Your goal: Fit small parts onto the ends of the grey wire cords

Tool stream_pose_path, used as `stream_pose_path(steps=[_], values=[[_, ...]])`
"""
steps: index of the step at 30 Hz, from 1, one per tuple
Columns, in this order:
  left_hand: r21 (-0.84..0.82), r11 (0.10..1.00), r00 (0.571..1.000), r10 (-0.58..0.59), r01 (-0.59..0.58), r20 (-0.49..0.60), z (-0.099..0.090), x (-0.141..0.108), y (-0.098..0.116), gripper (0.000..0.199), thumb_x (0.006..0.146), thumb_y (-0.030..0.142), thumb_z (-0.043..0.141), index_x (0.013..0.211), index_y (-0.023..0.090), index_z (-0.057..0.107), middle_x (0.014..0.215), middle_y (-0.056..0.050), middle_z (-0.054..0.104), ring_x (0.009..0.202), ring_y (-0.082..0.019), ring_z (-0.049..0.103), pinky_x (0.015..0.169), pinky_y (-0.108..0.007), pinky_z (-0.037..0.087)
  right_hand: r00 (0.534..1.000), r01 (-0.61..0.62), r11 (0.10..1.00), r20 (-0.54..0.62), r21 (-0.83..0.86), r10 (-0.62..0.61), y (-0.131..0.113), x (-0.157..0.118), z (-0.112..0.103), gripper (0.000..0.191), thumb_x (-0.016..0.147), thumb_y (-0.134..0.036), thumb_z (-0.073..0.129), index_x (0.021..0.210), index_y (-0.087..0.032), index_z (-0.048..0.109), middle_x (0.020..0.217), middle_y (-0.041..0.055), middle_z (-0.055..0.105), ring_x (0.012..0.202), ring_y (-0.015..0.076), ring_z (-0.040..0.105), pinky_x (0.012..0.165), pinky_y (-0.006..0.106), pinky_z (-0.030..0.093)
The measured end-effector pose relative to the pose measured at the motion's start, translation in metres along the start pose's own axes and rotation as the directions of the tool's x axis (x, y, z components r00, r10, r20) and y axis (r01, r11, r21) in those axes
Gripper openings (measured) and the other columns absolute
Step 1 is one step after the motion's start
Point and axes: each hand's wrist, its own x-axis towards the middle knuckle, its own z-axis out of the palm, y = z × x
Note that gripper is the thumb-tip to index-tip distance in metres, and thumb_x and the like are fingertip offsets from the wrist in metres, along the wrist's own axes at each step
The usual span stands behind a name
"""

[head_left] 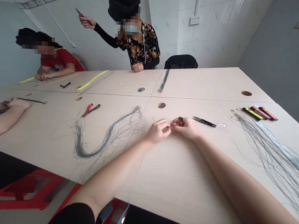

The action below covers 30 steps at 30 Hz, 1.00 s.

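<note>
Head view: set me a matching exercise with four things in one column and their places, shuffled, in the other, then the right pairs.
Things
1. Left hand
2. Pliers
3. Snips
4. Three tubes

Places
A. Beside the small red-bordered label
B. Fingers meeting those of the right hand
C. Side by side, near the metallic ends of the strands on the right
D. Left of the curved strand bundle's metallic-tipped end

Pairs: 1-B, 2-D, 3-A, 4-C

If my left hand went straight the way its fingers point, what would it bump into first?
Your left hand would probably meet your right hand first. The fingertips look almost together, but I can't tell whether they already touch.
</note>
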Motion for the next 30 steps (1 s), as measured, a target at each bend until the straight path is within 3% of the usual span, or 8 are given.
stream_pose_path(steps=[8,14,19,30], values=[[-0.012,0.999,0.999,-0.035,0.035,0.009,-0.0002,0.0003,0.0008,0.014,0.077,0.011,0.051,0.066,0.018,0.053,0.068,0.000,0.056,0.058,-0.009,0.048,0.051,-0.020,0.036,0.999,0.012,0.997,-0.029,-0.070,-0.014,-0.0023,-0.0010,0.0012,0.020,0.068,-0.033,0.054,0.072,-0.016,0.064,0.054,-0.0040,0.038,0.056,0.0097,0.032,0.053,0.024,0.028],[-0.107,0.986,0.992,-0.130,0.129,-0.003,-0.0021,0.0028,0.0031,0.015,0.074,0.011,0.052,0.060,0.017,0.050,0.062,0.002,0.051,0.049,-0.007,0.036,0.047,-0.021,0.031,0.998,0.041,0.996,-0.036,-0.075,-0.044,-0.0003,0.0002,0.0010,0.024,0.071,-0.036,0.054,0.074,-0.016,0.066,0.062,-0.0011,0.048,0.060,0.0115,0.039,0.058,0.026,0.033],[-0.126,0.972,0.980,-0.198,0.196,0.002,-0.0025,0.0031,0.0037,0.015,0.074,0.013,0.052,0.059,0.017,0.052,0.061,0.002,0.050,0.047,-0.007,0.032,0.047,-0.022,0.029,0.999,0.030,0.996,-0.033,-0.088,-0.033,-0.0026,-0.0005,0.0008,0.022,0.072,-0.036,0.055,0.073,-0.016,0.066,0.060,-0.0015,0.047,0.059,0.0113,0.038,0.057,0.026,0.032],[-0.134,0.972,0.981,-0.195,0.193,-0.001,-0.0030,0.0035,0.0045,0.016,0.074,0.014,0.053,0.059,0.018,0.050,0.060,0.003,0.049,0.047,-0.007,0.032,0.047,-0.022,0.030,0.998,0.038,0.995,-0.042,-0.089,-0.042,0.0018,0.0004,0.0009,0.022,0.070,-0.034,0.053,0.074,-0.016,0.065,0.064,-0.0004,0.051,0.062,0.0118,0.041,0.060,0.026,0.034]])
